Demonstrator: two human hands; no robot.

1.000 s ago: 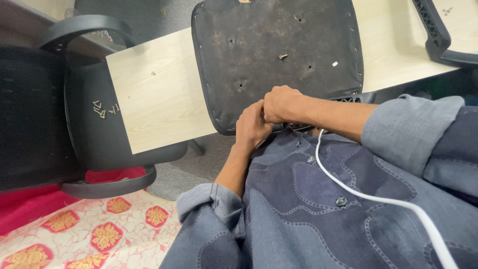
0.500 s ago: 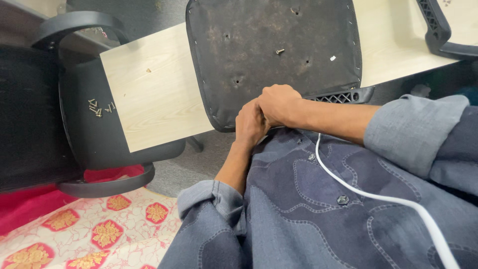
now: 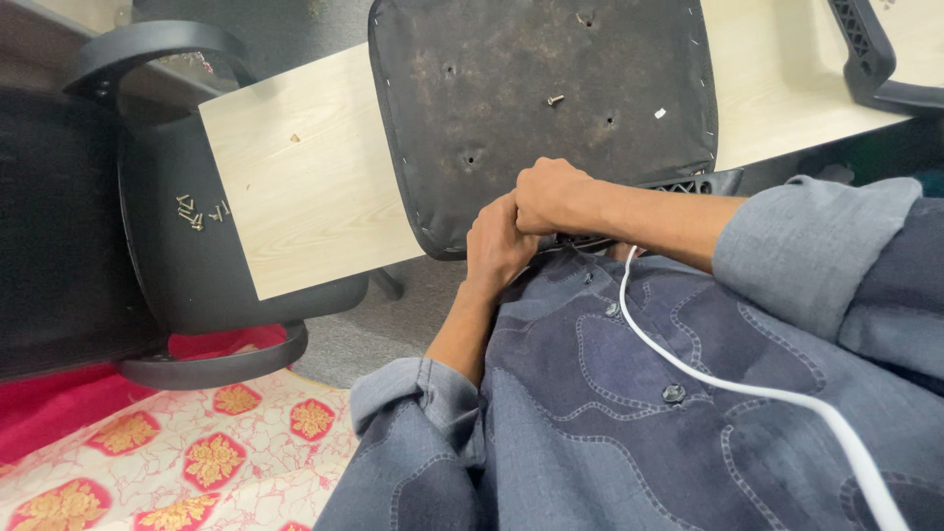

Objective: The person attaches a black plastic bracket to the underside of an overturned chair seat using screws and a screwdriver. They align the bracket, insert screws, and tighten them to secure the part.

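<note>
Left hand (image 3: 497, 246) and right hand (image 3: 551, 195) both fisted, touching, at seat pan (image 3: 541, 108) near edge; grasp contents hidden.

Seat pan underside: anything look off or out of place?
Yes. One loose screw lies on the worn, rust-stained seat pan underside, away from any hole. More screws sit scattered on the black chair seat at left.

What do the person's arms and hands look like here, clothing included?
Both hands, left hand and right hand, are bare, no gloves or rings visible. Grey-blue sleeves are rolled up to the forearms, over a darker blue buttoned garment. A white cable runs across the chest.
</note>
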